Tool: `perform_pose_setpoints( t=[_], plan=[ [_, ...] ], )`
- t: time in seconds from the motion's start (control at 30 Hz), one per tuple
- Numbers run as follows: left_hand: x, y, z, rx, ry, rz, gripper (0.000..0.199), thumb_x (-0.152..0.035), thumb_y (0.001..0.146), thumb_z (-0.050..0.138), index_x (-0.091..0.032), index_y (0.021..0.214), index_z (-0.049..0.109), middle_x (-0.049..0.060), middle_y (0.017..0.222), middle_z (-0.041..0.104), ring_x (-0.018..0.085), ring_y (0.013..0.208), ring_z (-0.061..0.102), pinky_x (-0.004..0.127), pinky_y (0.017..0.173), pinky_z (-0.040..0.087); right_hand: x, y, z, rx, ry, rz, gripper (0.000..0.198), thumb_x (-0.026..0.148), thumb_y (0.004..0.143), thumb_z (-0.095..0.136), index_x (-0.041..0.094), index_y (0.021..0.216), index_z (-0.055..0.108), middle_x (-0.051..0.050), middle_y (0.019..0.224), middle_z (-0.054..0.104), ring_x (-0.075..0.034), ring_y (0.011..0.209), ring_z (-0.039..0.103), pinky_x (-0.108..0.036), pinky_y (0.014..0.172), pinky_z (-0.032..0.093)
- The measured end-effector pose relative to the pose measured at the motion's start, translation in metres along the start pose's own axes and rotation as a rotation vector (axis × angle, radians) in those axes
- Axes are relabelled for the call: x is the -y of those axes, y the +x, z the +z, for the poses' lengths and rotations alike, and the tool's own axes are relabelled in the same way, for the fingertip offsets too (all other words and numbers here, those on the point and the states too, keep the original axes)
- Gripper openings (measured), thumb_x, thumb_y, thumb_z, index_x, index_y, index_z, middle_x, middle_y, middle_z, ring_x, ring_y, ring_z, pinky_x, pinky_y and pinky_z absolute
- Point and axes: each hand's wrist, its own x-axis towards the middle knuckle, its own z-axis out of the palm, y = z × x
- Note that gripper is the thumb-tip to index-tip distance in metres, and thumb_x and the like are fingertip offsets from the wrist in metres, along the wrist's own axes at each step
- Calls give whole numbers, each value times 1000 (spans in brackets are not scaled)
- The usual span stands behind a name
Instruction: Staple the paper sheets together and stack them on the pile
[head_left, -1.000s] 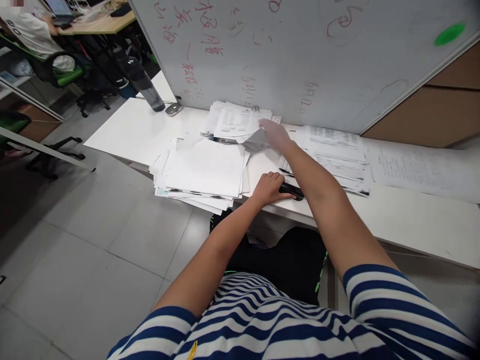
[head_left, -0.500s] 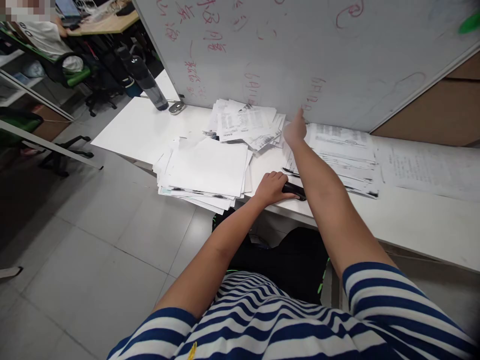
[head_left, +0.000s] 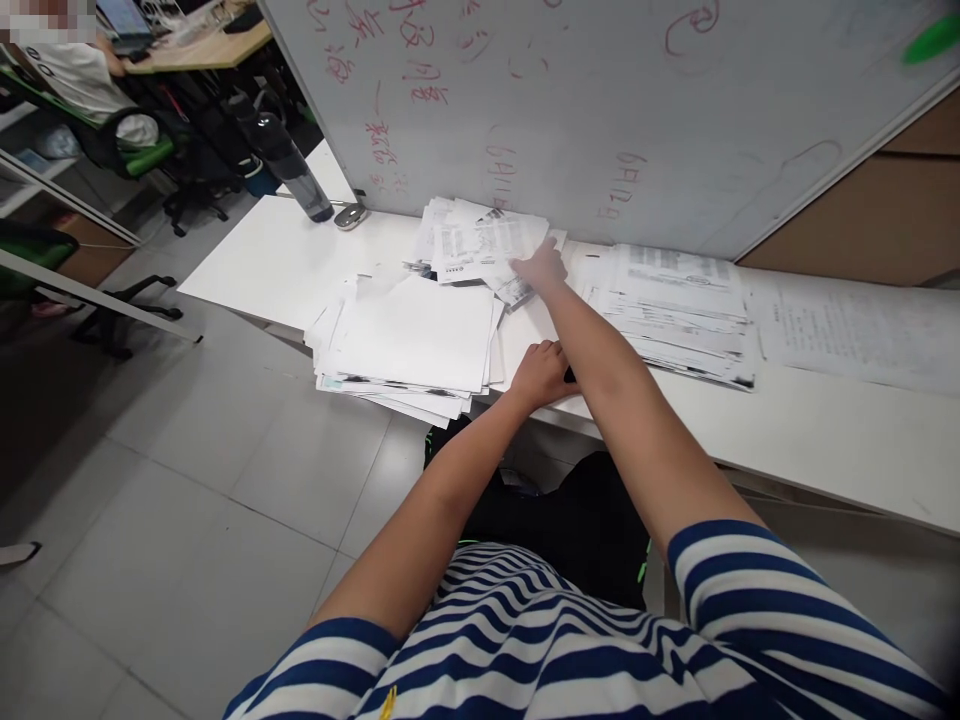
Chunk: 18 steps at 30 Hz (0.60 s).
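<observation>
My left hand [head_left: 541,375] rests at the table's front edge, its fingers wrapped over a black stapler [head_left: 570,375]. Most of the stapler is hidden behind my right forearm. Over the right edge of the loose printed sheets [head_left: 480,242] is my right hand [head_left: 543,266], fingers apart, thumb side towards the paper. Whether it touches the top sheet I cannot tell. A thick pile of papers with a blank top sheet [head_left: 412,330] lies left of my left hand, jutting past the table edge. To the right, printed papers [head_left: 675,300] lie in an overlapping stack.
A whiteboard [head_left: 555,120] with red handwriting stands behind the white table [head_left: 247,250]. A dark bottle [head_left: 292,165] and a computer mouse [head_left: 350,216] stand at the back left. Another printed sheet [head_left: 855,335] lies far right. A person [head_left: 79,85] sits at a desk beyond.
My right hand has moved left, from beside the right-hand stack to the loose printed sheets, and its fingers have spread. My left hand stays on the stapler, which my forearm now mostly covers.
</observation>
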Motion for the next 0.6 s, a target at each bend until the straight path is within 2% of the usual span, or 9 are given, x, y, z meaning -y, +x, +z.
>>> perform_pose_setpoints(
  t=[0.07, 0.17, 0.27, 0.33, 0.43, 0.53, 0.6],
  plan=[
    [0, 0, 1, -6, 2, 7, 35, -44, 90, 61, -14, 107, 66, 16, 103, 67, 31, 105, 58, 42, 85, 41, 3, 1, 1, 35, 24, 13, 76, 34, 76, 76, 8, 138, 41, -27, 134, 57, -38, 124, 57, -55, 104, 47],
    [0, 1, 1, -6, -6, 10, 40, -48, 89, 61, -13, 109, 67, 16, 103, 67, 31, 105, 59, 42, 85, 42, 5, 5, -1, 26, 83, -30, 53, 26, 81, 69, 10, 128, 52, -23, 126, 62, -38, 121, 60, -55, 103, 49],
    [0, 1, 0, 1, -20, -3, 48, -55, 86, 63, -13, 111, 66, 16, 107, 67, 32, 107, 59, 42, 87, 43, 7, 2, -5, -6, 349, -12, 38, 28, 88, 56, 16, 125, 54, -14, 109, 67, -33, 106, 68, -54, 90, 56],
    [0, 2, -2, 3, -27, -12, 51, -55, 85, 65, -13, 113, 65, 16, 110, 68, 32, 108, 59, 42, 87, 44, 8, -10, -8, 2, 607, 87, 36, 30, 92, 49, 20, 127, 51, -8, 98, 66, -28, 90, 72, -48, 76, 60],
    [0, 2, -2, -2, -54, -20, 48, -48, 85, 65, -12, 116, 65, 18, 115, 69, 34, 112, 60, 45, 90, 46, 10, -41, -10, 52, 896, 313, 32, 30, 94, 44, 24, 126, 46, -1, 86, 60, -21, 75, 70, -35, 61, 57],
    [1, 4, -4, -12, -110, -33, 43, -35, 88, 61, -14, 125, 61, 17, 129, 65, 34, 124, 56, 48, 100, 46, 10, -72, -7, 195, 972, 472, 24, 30, 96, 39, 23, 118, 47, 1, 77, 55, -17, 67, 62, -30, 57, 52],
    [2, 4, -4, -7, -136, -41, 43, -29, 88, 59, -17, 130, 58, 15, 138, 61, 34, 132, 51, 50, 109, 42, 8, -86, -4, 286, 927, 466, 23, 29, 97, 34, 19, 113, 48, 0, 71, 50, -18, 66, 57, -33, 59, 52]
  ],
)
